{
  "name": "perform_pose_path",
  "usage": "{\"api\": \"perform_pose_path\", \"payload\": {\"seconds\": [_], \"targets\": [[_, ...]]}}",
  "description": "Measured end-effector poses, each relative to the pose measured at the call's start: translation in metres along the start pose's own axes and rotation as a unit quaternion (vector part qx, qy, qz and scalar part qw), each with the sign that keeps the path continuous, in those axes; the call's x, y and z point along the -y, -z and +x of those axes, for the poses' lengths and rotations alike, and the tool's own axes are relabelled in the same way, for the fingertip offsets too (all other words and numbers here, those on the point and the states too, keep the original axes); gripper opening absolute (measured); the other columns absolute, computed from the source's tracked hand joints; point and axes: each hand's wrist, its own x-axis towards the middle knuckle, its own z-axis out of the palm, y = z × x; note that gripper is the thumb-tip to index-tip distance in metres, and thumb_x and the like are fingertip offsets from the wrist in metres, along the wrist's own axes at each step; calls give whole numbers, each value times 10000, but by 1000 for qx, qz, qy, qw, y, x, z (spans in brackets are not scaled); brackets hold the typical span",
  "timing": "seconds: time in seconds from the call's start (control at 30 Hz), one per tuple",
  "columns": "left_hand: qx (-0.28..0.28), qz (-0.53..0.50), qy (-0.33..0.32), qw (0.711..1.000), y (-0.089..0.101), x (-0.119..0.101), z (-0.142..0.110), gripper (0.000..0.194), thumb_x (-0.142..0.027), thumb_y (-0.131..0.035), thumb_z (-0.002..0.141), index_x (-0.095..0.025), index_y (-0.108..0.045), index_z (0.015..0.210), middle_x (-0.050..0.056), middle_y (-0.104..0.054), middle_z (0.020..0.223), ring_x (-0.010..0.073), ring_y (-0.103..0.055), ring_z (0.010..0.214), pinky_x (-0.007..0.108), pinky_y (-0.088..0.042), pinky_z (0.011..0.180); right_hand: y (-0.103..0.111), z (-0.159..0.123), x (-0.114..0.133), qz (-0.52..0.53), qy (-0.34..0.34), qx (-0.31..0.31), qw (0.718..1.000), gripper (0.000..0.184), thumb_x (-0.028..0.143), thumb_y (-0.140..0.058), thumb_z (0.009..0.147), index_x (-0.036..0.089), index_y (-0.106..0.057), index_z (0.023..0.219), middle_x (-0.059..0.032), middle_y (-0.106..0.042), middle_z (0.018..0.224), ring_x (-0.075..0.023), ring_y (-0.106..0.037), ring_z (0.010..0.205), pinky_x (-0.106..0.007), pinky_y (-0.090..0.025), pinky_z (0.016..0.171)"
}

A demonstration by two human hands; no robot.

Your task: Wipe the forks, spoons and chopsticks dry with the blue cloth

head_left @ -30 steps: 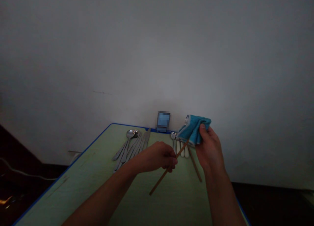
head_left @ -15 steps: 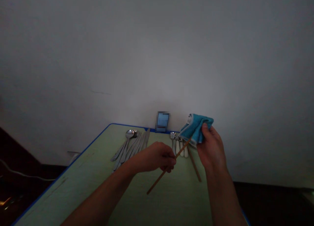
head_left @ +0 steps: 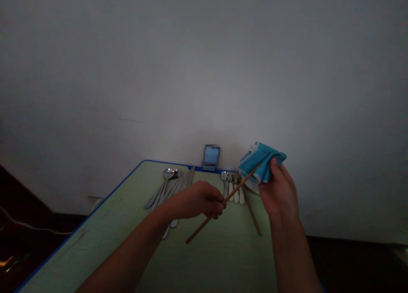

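Observation:
A brown wooden chopstick (head_left: 239,184) slants up to the right above the table, pinched near its middle by my left hand (head_left: 208,201). Its upper end meets a folded blue cloth (head_left: 259,159) with a pale edge. My right hand (head_left: 280,184) grips that cloth, thumb on top. Another chopstick (head_left: 253,214) lies on the table below the cloth. Close by are several white-handled utensils (head_left: 236,196), one of them a fork, and a small metal spoon (head_left: 225,178). Part of a white round object (head_left: 254,187) shows beneath the cloth.
The pale green table (head_left: 210,259) has a blue edge and stands against a grey wall (head_left: 204,72). Metal spoons (head_left: 168,174) and several knives (head_left: 190,178) lie fanned out at left. A blurred device with a bluish screen (head_left: 211,157) stands upright at the back edge.
My right hand has moved the cloth right and slightly up, and more of the held chopstick shows between the hands. My left hand has shifted slightly left with the chopstick.

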Motion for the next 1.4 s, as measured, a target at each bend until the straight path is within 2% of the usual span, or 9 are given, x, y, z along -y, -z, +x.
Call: {"api": "perform_pose_path", "payload": {"seconds": [0.27,0.43,0.6,0.73,1.0,1.2,1.4], "targets": [[-10,-8,-3,1000,6,-4,-3,211,-307,-582,768,-132,-676,842,56,-693,743,153,-649,689,249,-511,632,3,3,-2,-3,7,2,1000,169,331,-631,766,201,-622,873,31,-649,823,-105,-583,711,-274,-461,709],[-44,-22,4,999,10,-13,-6,207,-311,-577,771,-130,-664,822,47,-686,735,147,-640,672,258,-503,631,2,4,-3,11,-19,17,1000,163,327,-636,760,204,-627,866,24,-654,852,-115,-594,785,-285,-464,751],[-69,-37,-29,996,11,-14,-4,222,-317,-540,812,-123,-642,851,41,-667,731,137,-626,677,256,-490,633,-1,2,-6,6,-55,18,998,174,316,-653,740,197,-632,866,9,-659,888,-113,-594,791,-284,-473,754],[-84,-79,-71,991,10,-15,-1,196,-299,-511,837,-129,-607,854,39,-659,777,137,-631,712,270,-491,665,-4,-3,-13,-18,-70,67,995,223,355,-648,744,196,-628,900,-3,-659,903,-124,-593,803,-296,-475,763],[-90,-125,-104,983,5,-25,-1,210,-311,-520,833,-126,-609,792,32,-643,740,138,-617,698,274,-492,662,-10,-17,-24,-51,-111,110,986,269,401,-658,732,218,-618,924,20,-656,821,-122,-586,714,-282,-478,689],[-122,-137,-104,978,6,-21,3,231,-332,-545,812,-122,-632,858,36,-645,748,150,-625,700,286,-504,667,-13,-23,-22,-57,-123,146,980,264,398,-637,752,219,-618,946,1,-663,892,-143,-589,798,-293,-469,736],[-132,-113,-102,980,4,-21,5,212,-314,-543,806,-123,-635,822,28,-641,728,134,-618,667,260,-499,643,-13,-26,-23,-76,-120,169,975,275,405,-610,774,232,-613,989,5,-663,888,-151,-587,826,-290,-460,731]]}}
